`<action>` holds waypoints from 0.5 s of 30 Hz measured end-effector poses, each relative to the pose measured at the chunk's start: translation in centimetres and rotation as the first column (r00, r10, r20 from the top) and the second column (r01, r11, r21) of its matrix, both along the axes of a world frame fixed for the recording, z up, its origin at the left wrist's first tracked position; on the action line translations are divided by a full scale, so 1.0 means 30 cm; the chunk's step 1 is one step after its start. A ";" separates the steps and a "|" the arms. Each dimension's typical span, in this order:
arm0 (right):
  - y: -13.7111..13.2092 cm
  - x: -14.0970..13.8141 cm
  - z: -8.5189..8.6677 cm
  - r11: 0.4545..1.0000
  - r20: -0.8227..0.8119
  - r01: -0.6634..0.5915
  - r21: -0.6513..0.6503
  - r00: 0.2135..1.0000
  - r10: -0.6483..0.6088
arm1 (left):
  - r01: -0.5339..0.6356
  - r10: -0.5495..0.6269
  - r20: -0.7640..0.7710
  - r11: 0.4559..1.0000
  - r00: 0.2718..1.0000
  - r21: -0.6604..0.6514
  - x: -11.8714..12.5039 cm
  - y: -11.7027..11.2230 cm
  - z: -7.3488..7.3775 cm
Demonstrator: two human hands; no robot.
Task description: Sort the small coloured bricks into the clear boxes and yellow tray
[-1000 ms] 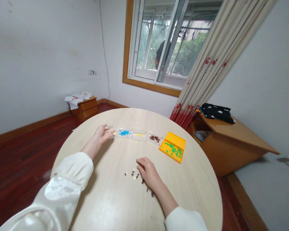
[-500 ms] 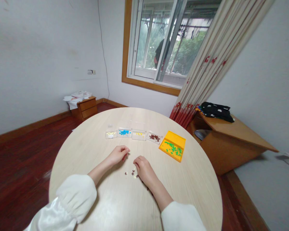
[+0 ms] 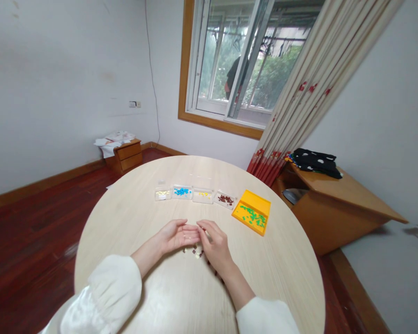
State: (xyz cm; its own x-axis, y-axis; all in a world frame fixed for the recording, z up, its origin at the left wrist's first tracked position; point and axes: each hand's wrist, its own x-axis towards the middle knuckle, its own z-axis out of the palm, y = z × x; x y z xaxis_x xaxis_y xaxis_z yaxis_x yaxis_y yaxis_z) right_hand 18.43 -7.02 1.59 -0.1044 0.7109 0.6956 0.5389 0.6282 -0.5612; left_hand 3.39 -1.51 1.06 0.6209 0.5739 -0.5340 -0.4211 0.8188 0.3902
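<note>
My left hand (image 3: pixel 178 236) is turned palm up above the table, its fingers stretched toward the right. Any tiny piece lying on it is too small to make out. My right hand (image 3: pixel 215 240) is closed in a pinch, thumb and finger right at the left fingertips. What it pinches, if anything, cannot be seen. On the tabletop just below both hands lie several small brown and cream pieces (image 3: pixel 196 253), partly covered by the hands and right wrist.
Across the round table (image 3: pixel 153 297) stand clear boxes with pale pieces (image 3: pixel 163 194), blue pieces (image 3: pixel 182 191), yellow pieces (image 3: pixel 204 195) and brown pieces (image 3: pixel 225 199). An opened yellow case (image 3: pixel 253 199) holds green pieces at the right. A wooden desk (image 3: pixel 337 208) stands beyond.
My left hand has gone from a closed, palm-down pose to palm up with fingers extended. Both hands have come together, my right pinch now meeting the left fingertips.
</note>
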 end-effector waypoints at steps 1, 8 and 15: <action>0.000 0.008 -0.002 1.000 -0.012 0.024 -0.010 1.000 -0.024 | -0.025 0.025 0.004 0.999 1.000 -0.025 -0.001 0.001 0.001; -0.007 0.056 -0.018 0.935 0.120 -0.056 -0.350 0.987 0.104 | -0.305 0.340 -0.110 0.919 0.934 0.250 -0.081 0.102 0.034; -0.010 0.050 -0.041 0.868 0.250 -0.100 -0.487 0.936 0.249 | -0.371 0.621 -0.249 0.692 0.743 0.619 -0.179 0.333 0.127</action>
State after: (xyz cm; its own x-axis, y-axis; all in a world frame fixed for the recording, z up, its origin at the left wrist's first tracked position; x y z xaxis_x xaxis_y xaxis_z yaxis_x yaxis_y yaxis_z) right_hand 19.93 -7.32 0.37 -0.4039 0.8904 0.2098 0.6307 0.4372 -0.6412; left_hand -1.96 8.48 4.88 -0.0488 0.9792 -0.1968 -0.3997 0.1614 0.9023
